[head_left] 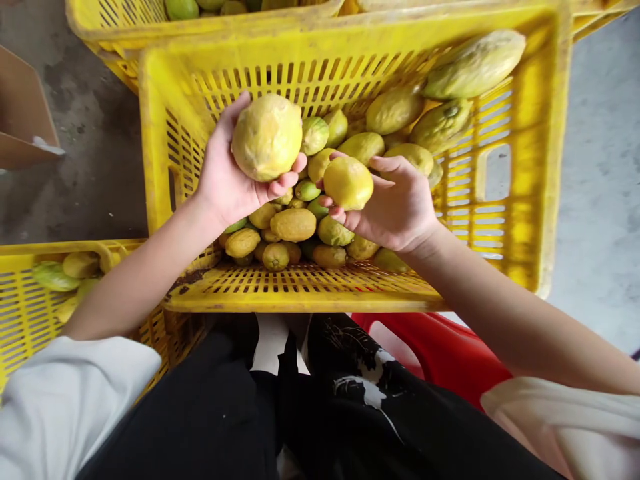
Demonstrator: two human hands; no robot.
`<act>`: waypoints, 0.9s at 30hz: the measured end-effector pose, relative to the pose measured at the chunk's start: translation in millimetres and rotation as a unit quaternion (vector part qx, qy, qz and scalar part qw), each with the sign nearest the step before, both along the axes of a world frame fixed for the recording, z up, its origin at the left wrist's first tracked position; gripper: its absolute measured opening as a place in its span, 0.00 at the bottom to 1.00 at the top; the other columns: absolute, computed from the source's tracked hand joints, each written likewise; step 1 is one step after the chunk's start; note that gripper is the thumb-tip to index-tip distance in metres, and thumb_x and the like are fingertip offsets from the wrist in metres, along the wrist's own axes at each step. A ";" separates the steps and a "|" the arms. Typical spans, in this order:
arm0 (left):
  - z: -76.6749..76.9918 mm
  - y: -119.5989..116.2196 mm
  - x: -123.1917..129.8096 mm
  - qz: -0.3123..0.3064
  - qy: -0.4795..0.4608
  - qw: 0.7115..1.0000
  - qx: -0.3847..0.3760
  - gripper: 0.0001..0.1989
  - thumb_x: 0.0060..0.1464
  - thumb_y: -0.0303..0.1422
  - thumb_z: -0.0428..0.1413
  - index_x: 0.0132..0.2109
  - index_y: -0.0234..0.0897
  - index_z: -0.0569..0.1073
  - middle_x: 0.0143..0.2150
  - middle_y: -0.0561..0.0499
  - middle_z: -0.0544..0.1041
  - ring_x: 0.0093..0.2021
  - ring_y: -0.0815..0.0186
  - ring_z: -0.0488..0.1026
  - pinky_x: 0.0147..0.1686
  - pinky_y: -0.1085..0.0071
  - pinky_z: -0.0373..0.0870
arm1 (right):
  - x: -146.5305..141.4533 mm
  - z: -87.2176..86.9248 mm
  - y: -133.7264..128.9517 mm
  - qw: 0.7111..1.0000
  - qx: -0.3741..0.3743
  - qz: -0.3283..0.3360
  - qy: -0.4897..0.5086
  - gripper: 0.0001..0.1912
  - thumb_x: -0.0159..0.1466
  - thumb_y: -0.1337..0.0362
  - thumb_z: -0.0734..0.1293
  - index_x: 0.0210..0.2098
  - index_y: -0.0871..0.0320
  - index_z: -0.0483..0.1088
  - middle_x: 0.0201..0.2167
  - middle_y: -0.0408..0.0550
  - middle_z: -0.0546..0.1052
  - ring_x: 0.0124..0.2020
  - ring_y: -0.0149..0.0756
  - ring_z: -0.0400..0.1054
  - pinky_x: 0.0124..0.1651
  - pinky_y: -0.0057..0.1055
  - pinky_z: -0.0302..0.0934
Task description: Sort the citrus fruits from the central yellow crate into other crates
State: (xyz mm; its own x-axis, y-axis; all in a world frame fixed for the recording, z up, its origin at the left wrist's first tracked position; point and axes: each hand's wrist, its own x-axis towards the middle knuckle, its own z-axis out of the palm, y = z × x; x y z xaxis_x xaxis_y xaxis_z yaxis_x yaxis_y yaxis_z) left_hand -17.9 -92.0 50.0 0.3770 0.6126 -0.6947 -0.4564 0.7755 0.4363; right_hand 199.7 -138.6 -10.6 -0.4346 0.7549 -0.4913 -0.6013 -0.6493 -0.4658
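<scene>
A large, bumpy yellow citron (267,137) rests in my left hand (225,170), the fingers curled beneath and around it. My right hand (397,200) supports a smaller, smoother yellow lemon (349,183) on its fingertips, palm turned up. Both fruits are held above a yellow plastic crate (543,167) with slotted walls. Inside it lies a heap of yellow and green citrus fruits (293,225) of mixed sizes. A long, pale citron (475,65) leans against the far right wall of the crate.
Another yellow crate (100,19) with green fruits stands behind, and a further crate (20,293) with fruits is at the left. A cardboard box (23,113) sits on the floor at far left. Something red and plastic (445,353) is near my legs.
</scene>
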 end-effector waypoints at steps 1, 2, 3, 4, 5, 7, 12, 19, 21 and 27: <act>-0.4 0.1 -0.4 -0.004 -0.001 1.000 0.005 0.29 0.69 0.56 0.41 0.56 0.37 0.71 0.31 0.48 0.75 0.31 0.62 0.81 0.17 0.81 0.68 | -1.9 0.7 -0.5 1.000 0.002 -0.004 0.003 0.20 0.59 0.58 0.66 0.50 0.55 0.70 0.41 0.51 0.83 0.38 0.41 0.79 0.40 0.30 0.77; -1.0 0.3 -0.7 -0.005 -0.006 1.000 0.012 0.28 0.69 0.54 0.40 0.56 0.36 0.70 0.32 0.47 0.75 0.32 0.63 0.81 0.19 0.81 0.70 | -3.3 1.5 -0.9 1.000 0.007 -0.007 0.003 0.22 0.57 0.60 0.67 0.50 0.56 0.69 0.43 0.52 0.83 0.42 0.43 0.80 0.46 0.33 0.77; -1.7 0.6 -0.9 -0.002 -0.013 1.000 0.019 0.27 0.70 0.52 0.39 0.56 0.36 0.70 0.34 0.47 0.75 0.33 0.62 0.82 0.20 0.81 0.71 | -4.2 2.2 -1.1 1.000 0.012 -0.012 0.002 0.22 0.56 0.61 0.66 0.50 0.56 0.69 0.44 0.53 0.83 0.46 0.45 0.80 0.51 0.36 0.76; -2.3 0.8 -0.8 0.002 -0.019 1.000 0.024 0.26 0.70 0.50 0.39 0.57 0.36 0.69 0.35 0.46 0.76 0.34 0.62 0.82 0.20 0.81 0.71 | -4.5 2.8 -1.0 1.000 0.016 -0.014 -0.001 0.21 0.57 0.62 0.66 0.50 0.56 0.69 0.45 0.53 0.83 0.47 0.46 0.80 0.54 0.38 0.75; -2.9 1.0 -0.6 0.006 -0.023 0.999 0.026 0.25 0.70 0.49 0.40 0.57 0.37 0.69 0.37 0.45 0.77 0.35 0.62 0.82 0.20 0.81 0.71 | -4.1 3.1 -0.8 1.000 0.014 -0.015 -0.006 0.19 0.59 0.62 0.65 0.50 0.56 0.69 0.44 0.53 0.83 0.47 0.46 0.80 0.55 0.39 0.75; -3.9 1.1 0.5 0.008 -0.018 1.000 0.022 0.23 0.70 0.48 0.43 0.59 0.39 0.68 0.40 0.44 0.78 0.37 0.61 0.82 0.19 0.82 0.70 | -1.9 2.7 0.0 1.000 -0.001 -0.012 -0.017 0.15 0.64 0.61 0.64 0.49 0.57 0.70 0.40 0.51 0.82 0.41 0.41 0.80 0.47 0.34 0.77; -7.5 1.0 2.6 0.027 -0.022 0.999 0.004 0.26 0.68 0.53 0.48 0.61 0.40 0.68 0.43 0.44 0.78 0.38 0.62 0.82 0.23 0.80 0.74 | 5.7 -2.7 2.0 0.998 -0.034 0.018 -0.040 0.12 0.69 0.54 0.64 0.46 0.53 0.74 0.35 0.47 0.79 0.30 0.36 0.73 0.27 0.28 0.72; -9.8 3.7 -0.1 0.106 -0.059 0.992 0.024 0.22 0.72 0.46 0.44 0.61 0.39 0.68 0.46 0.43 0.78 0.48 0.59 0.81 0.34 0.76 0.81 | 1.4 -2.5 0.4 1.000 -0.018 -0.019 -0.003 0.16 0.57 0.59 0.66 0.45 0.54 0.71 0.40 0.52 0.82 0.39 0.43 0.76 0.38 0.35 0.76; -10.9 3.1 2.2 0.117 -0.046 0.991 0.044 0.19 0.72 0.43 0.44 0.61 0.40 0.68 0.50 0.46 0.77 0.53 0.57 0.80 0.40 0.71 0.83 | -0.4 -1.3 0.0 1.000 0.002 -0.022 -0.011 0.18 0.54 0.61 0.66 0.44 0.54 0.69 0.43 0.54 0.82 0.45 0.47 0.77 0.44 0.39 0.77; -14.4 1.4 9.2 0.065 0.000 0.998 0.017 0.19 0.71 0.45 0.50 0.61 0.39 0.68 0.52 0.45 0.76 0.53 0.56 0.80 0.39 0.72 0.82 | -3.2 1.4 -2.6 0.998 0.047 0.000 -0.039 0.18 0.59 0.65 0.70 0.49 0.58 0.70 0.43 0.52 0.83 0.43 0.44 0.80 0.46 0.35 0.78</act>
State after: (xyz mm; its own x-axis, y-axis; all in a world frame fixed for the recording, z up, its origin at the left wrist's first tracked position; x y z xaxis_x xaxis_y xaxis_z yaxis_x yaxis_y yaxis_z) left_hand -8.7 -90.5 35.6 0.2925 0.6796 -0.6728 -0.5520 0.6945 0.4615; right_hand 196.5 -141.2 -9.3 -0.3969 0.8000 -0.4500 -0.5611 -0.5995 -0.5708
